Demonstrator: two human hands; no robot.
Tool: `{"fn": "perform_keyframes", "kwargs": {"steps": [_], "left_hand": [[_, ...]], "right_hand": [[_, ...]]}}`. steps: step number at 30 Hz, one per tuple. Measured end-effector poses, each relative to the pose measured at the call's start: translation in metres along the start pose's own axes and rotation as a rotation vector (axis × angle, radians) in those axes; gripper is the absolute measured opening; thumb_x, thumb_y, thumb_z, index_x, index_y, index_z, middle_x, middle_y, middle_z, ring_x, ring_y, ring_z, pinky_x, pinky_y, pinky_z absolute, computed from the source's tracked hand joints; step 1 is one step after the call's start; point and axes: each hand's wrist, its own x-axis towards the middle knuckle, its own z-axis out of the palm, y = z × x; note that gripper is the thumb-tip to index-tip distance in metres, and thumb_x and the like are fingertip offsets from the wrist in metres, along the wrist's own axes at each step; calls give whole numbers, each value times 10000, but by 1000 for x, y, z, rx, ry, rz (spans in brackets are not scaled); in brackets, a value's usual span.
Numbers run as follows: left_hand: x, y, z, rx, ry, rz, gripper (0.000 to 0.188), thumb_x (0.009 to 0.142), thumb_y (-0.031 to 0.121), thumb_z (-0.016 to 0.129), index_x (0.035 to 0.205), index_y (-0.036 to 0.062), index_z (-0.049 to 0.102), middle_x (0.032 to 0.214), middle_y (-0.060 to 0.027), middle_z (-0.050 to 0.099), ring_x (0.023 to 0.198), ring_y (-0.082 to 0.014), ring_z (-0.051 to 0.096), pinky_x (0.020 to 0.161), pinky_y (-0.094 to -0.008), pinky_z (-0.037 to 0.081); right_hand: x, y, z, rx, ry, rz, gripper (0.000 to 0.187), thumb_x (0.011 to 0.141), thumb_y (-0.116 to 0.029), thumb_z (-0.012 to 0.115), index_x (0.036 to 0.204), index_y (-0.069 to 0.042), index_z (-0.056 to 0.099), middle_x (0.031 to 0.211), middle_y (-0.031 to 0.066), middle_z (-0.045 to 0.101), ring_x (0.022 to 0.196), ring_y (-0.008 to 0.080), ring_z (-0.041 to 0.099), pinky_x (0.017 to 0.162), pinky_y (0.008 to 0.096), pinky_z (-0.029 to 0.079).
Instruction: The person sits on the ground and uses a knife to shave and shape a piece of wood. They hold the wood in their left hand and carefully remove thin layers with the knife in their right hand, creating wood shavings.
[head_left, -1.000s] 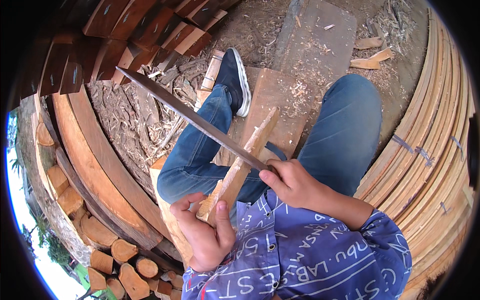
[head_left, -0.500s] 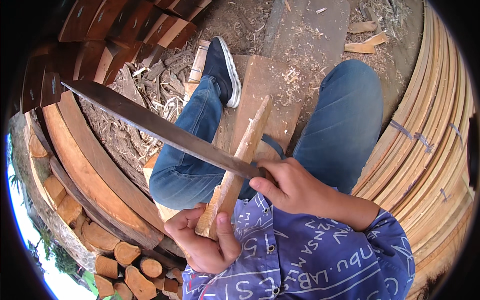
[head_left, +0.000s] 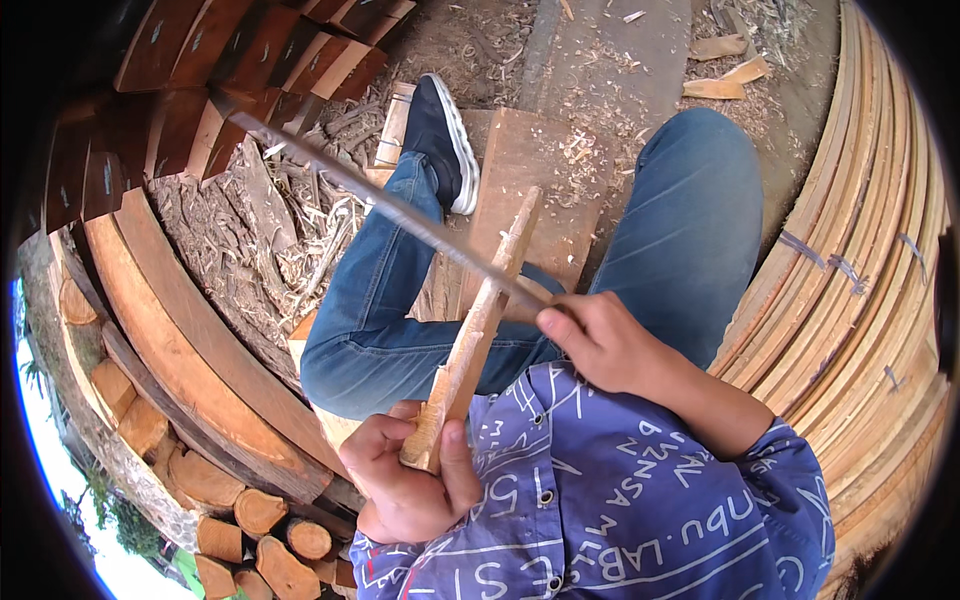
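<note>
My left hand (head_left: 415, 480) grips the near end of a pale, narrow wood piece (head_left: 475, 345), thumb on one side and fingers on the other. The piece slants up and away, its far end over a flat board (head_left: 545, 165) between my legs. Around the handle of a long machete (head_left: 400, 212) my right hand (head_left: 605, 340) is closed. The blade crosses the wood piece partway along and points to the far left, seen nearly edge-on. Whether the edge touches the wood I cannot tell. Rough cut marks show on the wood's upper face near my left hand.
Stacked dark wood blocks (head_left: 190, 45) stand at the far left, close to the blade tip. Cut logs (head_left: 260, 510) and a long curved plank (head_left: 200, 340) lie on the left. Bundled wooden strips (head_left: 830, 270) line the right side. Shavings cover the ground beyond my legs.
The machete has moved away from me along the wood piece, its blade turning from broadside to nearly edge-on. My right hand has shifted forward and right; my left hand keeps its hold.
</note>
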Motion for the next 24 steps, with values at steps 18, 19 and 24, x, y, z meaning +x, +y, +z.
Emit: {"fn": "perform_keyframes", "kwargs": {"steps": [18, 19, 24], "left_hand": [[-9, 3, 3, 63, 57, -67, 314, 857, 80, 574, 1017, -39, 332, 902, -96, 330, 836, -172, 379, 765, -309, 390], [-16, 1, 8, -40, 81, -106, 311, 858, 89, 574, 1014, -41, 339, 911, -97, 326, 853, -177, 368, 778, -317, 383], [-16, 4, 8, 120, 136, -148, 302, 869, 144, 567, 1008, -37, 369, 918, -97, 330, 859, -195, 372, 814, -346, 356]], "right_hand": [[-9, -30, 5, 137, -38, -119, 459, 929, -361, 534, 698, 33, 569, 541, 187, 533, 508, 313, 573, 501, 403, 430], [-10, -31, 6, 110, -18, -169, 460, 930, -367, 532, 707, 34, 574, 551, 193, 544, 520, 333, 583, 506, 410, 437], [-6, -7, 3, 13, -40, -13, 468, 930, -364, 532, 706, 44, 577, 552, 192, 540, 512, 331, 562, 518, 417, 431]]}}
